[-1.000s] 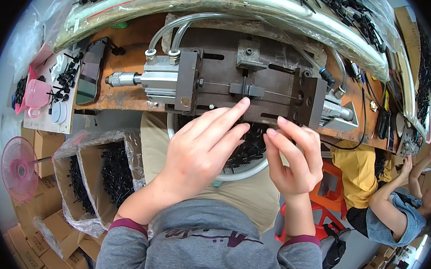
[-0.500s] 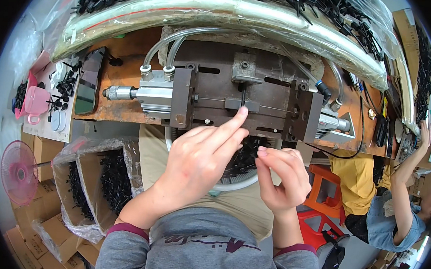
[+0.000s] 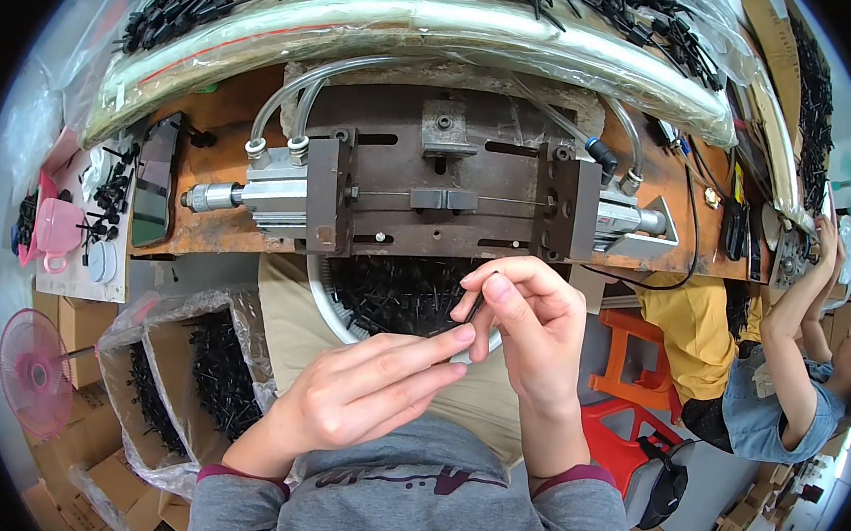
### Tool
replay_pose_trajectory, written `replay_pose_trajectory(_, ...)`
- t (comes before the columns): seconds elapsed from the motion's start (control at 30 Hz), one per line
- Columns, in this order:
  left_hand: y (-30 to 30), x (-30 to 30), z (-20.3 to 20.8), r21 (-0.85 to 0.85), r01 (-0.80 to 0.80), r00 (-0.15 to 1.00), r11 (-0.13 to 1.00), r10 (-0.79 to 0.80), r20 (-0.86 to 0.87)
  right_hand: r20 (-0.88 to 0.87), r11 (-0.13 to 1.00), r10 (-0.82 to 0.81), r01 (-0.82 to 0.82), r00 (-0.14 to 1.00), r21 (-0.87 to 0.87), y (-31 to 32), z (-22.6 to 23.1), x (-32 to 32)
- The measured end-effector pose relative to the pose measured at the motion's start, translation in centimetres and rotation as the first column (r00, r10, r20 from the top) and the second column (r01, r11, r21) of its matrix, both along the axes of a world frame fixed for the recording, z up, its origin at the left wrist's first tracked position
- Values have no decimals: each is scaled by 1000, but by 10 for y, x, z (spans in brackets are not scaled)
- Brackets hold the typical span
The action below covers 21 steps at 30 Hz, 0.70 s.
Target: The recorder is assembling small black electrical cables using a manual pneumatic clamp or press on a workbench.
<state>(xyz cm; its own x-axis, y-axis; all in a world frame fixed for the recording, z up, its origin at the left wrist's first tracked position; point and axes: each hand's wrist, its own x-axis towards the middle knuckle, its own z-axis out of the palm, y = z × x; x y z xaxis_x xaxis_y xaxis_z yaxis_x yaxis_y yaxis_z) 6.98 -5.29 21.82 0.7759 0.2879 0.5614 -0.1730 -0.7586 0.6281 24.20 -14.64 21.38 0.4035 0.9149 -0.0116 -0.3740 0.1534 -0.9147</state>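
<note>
Over my lap, both hands meet at a slim black plastic piece (image 3: 476,307). My right hand (image 3: 537,337) pinches its upper end between thumb and fingers. My left hand (image 3: 363,389) has its fingertips closed on the lower end, which they mostly cover. Just beyond the hands stands a brown metal fixture (image 3: 393,234) with a small split grey block (image 3: 443,201) at its middle. Beneath the hands and the fixture's near edge, a white-rimmed round basket (image 3: 321,303) holds many black pieces (image 3: 394,288).
Air cylinders (image 3: 278,191) with clear hoses flank the fixture. A plastic-wrapped padded roll (image 3: 413,23) with black parts behind it spans the back. Lined boxes of black parts (image 3: 225,375) and a pink fan (image 3: 37,362) stand left. Right are an orange stool (image 3: 631,364) and another person (image 3: 781,399).
My left hand has drawn back from the fixture's middle toward my right hand. The black piece upright at the fixture is gone from there; both hands now hold one. The view has shifted slightly.
</note>
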Motion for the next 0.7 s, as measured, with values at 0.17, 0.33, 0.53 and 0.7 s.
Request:
replay_pose_trajectory(0.17, -4, -1, -5, -18, -2, 998, 1000, 3, 66, -22, 1000, -6, 7, 1000, 19, -1, -1, -5)
replay_pose_trajectory(0.33, -3, -5, -2, 47, -18, 998, 999, 15, 64, 0, 1000, -14, 14, 1000, 27, -1, -3, -9)
replay_pose_trajectory(0.53, -5, -7, -2, 64, -55, 996, 996, 50, 69, 50, 998, -58, 56, 997, 36, -3, -3, -17)
replay_pose_trajectory(0.7, -6, -12, 1, 6, 13, 999, 1000, -13, 33, 86, 984, -179, 176, 980, 33, -6, -7, -18)
